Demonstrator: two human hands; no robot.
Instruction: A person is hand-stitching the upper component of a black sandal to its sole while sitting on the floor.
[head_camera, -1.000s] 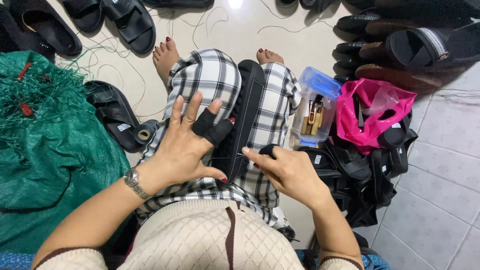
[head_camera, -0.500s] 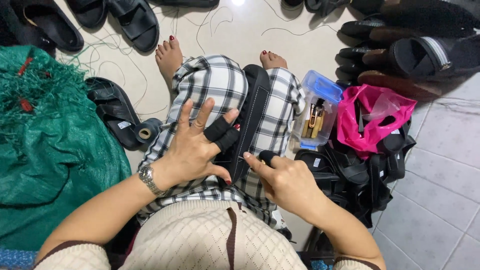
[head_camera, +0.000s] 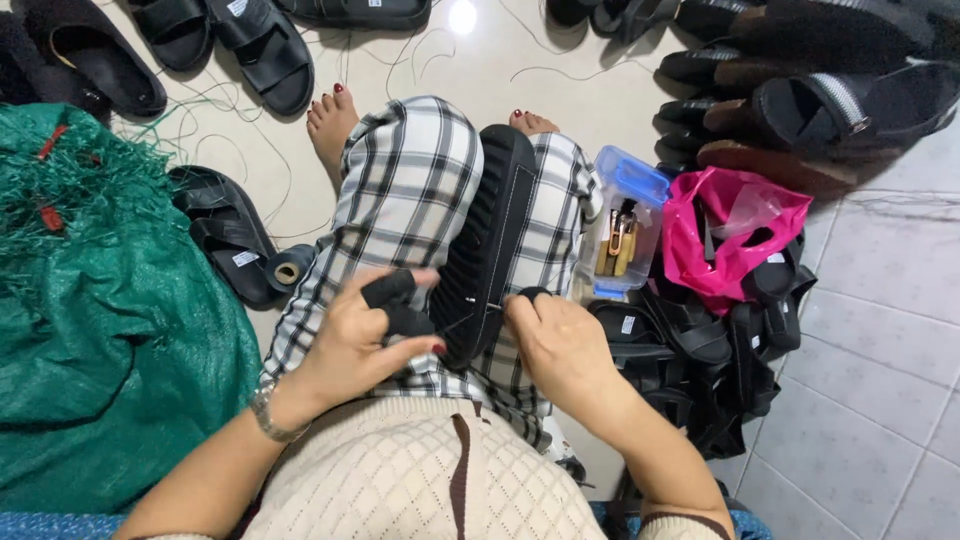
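Resting on edge along the lap, between the checked trouser legs (head_camera: 410, 190), a black sandal sole (head_camera: 490, 240) with a ribbed side and a line of pale stitching runs from near the knees back toward the cream quilted sweater (head_camera: 400, 480). The left hand (head_camera: 350, 345), with black covers on two fingers, grasps the sole's near end from its left side. The right hand (head_camera: 565, 345) presses against the sole's right side, fingers curled at the stitched seam; whether it pinches anything there I cannot tell. A woven green sack (head_camera: 110, 340) fills the floor's left edge, with a black sandal (head_camera: 225, 240) just beside it. To the right of the lap stand a clear plastic box with a blue lid (head_camera: 625, 225), a crumpled pink plastic bag (head_camera: 730, 235) and a heap of black straps (head_camera: 720, 350). More dark sandals (head_camera: 240, 40) line the floor's far edge, amid loose threads.
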